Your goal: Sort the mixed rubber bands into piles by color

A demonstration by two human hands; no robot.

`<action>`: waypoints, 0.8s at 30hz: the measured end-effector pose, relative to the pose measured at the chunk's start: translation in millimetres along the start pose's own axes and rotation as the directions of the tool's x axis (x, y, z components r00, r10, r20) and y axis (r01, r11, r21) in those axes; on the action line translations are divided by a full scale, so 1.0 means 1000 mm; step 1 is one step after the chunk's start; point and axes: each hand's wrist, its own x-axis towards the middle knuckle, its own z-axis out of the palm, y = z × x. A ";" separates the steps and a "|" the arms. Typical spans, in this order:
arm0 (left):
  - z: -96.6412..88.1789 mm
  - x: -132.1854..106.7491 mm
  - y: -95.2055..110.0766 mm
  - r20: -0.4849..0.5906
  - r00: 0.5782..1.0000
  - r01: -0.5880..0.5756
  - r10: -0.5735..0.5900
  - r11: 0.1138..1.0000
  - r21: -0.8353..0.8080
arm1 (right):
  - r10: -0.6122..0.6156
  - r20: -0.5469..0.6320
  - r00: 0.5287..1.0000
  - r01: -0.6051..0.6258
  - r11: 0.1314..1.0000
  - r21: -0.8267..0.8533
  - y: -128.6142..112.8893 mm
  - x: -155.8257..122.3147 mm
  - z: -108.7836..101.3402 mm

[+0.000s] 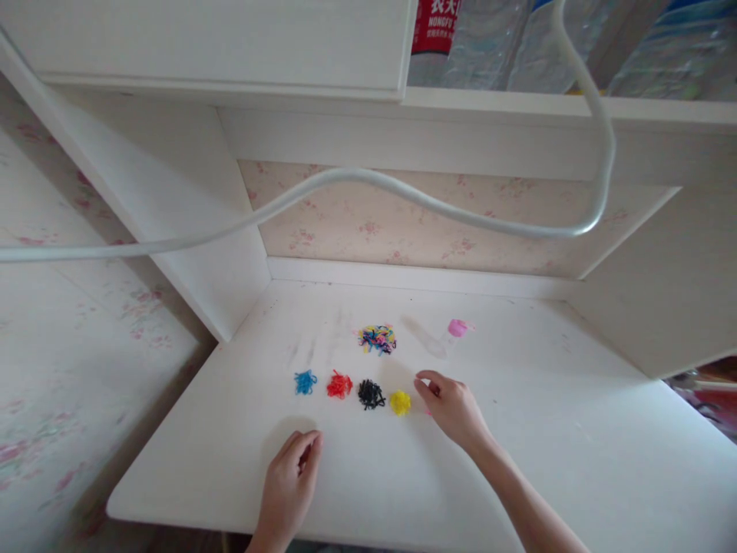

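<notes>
Small elastic bands lie in piles on the white desk (357, 476): blue bands (305, 382), red bands (339, 385), black bands (371, 394) and yellow bands (400, 402) in a row. Behind them is a mixed-colour pile of bands (377, 339). My right hand (452, 403) is just right of the yellow pile, thumb and fingers pinched; anything between them is too small to make out. A bit of pink (429, 412) shows below it, mostly covered. My left hand (292, 472) is curled closed near the front edge, with nothing visible in it.
A clear container with a pink lid (457, 328) lies behind my right hand. A thick white cable (357, 177) crosses in front of the view. Overhead, a shelf holds plastic-wrapped bottles (489, 38). White panels (173, 184) flank the desk.
</notes>
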 end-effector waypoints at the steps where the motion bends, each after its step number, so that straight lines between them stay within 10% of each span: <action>1: 0.000 -0.001 0.000 -0.007 1.000 -0.002 0.002 1.000 0.001 | -0.003 0.025 1.000 0.004 0.999 -0.046 -0.007 0.014 0.001; 8: 0.000 -0.005 -0.003 0.021 1.000 -0.017 0.018 0.999 -0.030 | -0.022 0.089 0.996 0.042 0.973 -0.229 -0.029 0.073 0.032; 24: 0.004 -0.005 -0.004 0.091 0.994 -0.063 0.062 0.998 0.012 | -0.031 0.100 0.995 0.060 0.952 -0.301 -0.023 0.091 0.050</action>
